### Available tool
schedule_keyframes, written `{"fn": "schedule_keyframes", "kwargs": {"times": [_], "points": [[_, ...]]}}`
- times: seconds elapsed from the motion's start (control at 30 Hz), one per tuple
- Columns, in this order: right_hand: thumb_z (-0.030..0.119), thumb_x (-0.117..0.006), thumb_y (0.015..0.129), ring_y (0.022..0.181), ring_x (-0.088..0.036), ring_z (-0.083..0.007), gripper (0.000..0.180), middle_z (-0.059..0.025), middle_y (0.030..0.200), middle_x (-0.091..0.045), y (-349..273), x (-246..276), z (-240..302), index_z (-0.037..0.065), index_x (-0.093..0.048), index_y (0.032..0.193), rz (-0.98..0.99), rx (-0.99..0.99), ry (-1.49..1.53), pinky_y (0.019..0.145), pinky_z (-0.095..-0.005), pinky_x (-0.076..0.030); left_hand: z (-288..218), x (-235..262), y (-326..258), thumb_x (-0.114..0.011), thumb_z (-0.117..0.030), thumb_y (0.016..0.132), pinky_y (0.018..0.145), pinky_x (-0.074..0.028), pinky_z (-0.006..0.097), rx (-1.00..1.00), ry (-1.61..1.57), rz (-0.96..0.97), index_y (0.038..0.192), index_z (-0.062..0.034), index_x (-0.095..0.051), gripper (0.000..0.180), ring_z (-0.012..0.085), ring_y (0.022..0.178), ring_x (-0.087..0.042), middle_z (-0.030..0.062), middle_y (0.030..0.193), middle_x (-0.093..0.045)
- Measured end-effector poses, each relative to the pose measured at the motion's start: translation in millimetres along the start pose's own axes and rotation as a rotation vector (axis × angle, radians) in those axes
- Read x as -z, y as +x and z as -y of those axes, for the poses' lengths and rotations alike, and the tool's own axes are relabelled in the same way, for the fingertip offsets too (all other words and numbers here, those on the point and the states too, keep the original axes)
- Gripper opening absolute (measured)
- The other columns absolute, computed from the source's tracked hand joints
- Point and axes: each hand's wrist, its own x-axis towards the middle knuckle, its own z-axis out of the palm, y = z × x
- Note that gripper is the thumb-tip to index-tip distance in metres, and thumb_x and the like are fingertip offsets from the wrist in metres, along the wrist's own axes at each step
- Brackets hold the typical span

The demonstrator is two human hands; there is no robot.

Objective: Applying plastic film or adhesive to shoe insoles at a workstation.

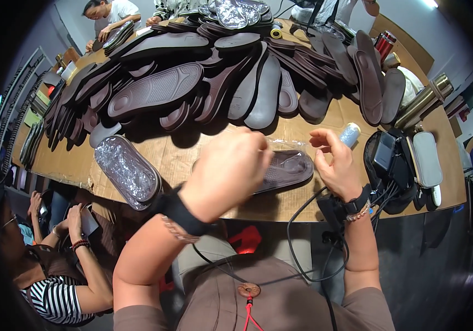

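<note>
A dark brown insole [289,172] with clear plastic film over part of it lies on the cardboard-covered table in front of me. My left hand [233,163] is closed in a fist above its left part and hides that end; what the fingers hold, if anything, cannot be made out. At the insole's right end hovers my right hand [337,163], fingers curved and thumb apart, with nothing visible in it. Just beyond it lies a small bluish roll [350,134] with a pale end. To the left rests a brown insole in shiny clear wrap [128,172].
A large heap of dark insoles [156,91] spreads across the table's far side. On the right are a black bag [388,165] with cables, a grey pouch [427,159] and a metal flask [427,100]. Other people sit at the left and far side. A black cable hangs before me.
</note>
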Motion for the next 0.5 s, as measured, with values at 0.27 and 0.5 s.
{"fn": "schedule_keyframes", "kwargs": {"times": [0.27,0.5], "points": [[0.005,-0.066,0.089,0.102,-0.072,-0.0353,0.037,-0.0198,0.106,-0.072,-26.6,-7.4,-13.0,0.0,-0.061,0.125,0.025,-0.111,-0.036,0.092,-0.0433,-0.057,-27.0,-51.5,43.1,-0.073,-0.025,0.091,0.081,-0.059,0.05,0.068,0.022,0.379,0.088,0.0041,-0.075,0.029,0.043,0.084,-0.074,0.0249,0.085,-0.074],[0.007,-0.068,0.09,0.098,-0.072,-0.0373,0.038,-0.0223,0.112,-0.069,-34.8,-13.5,-14.2,-0.001,-0.057,0.125,0.064,-0.17,-0.039,0.089,-0.0467,-0.057,-10.7,-48.1,62.0,-0.074,-0.026,0.092,0.076,-0.059,0.043,0.106,-0.187,0.451,0.099,0.0009,-0.081,0.029,0.0365,0.079,-0.076,0.0236,0.083,-0.075]]}}
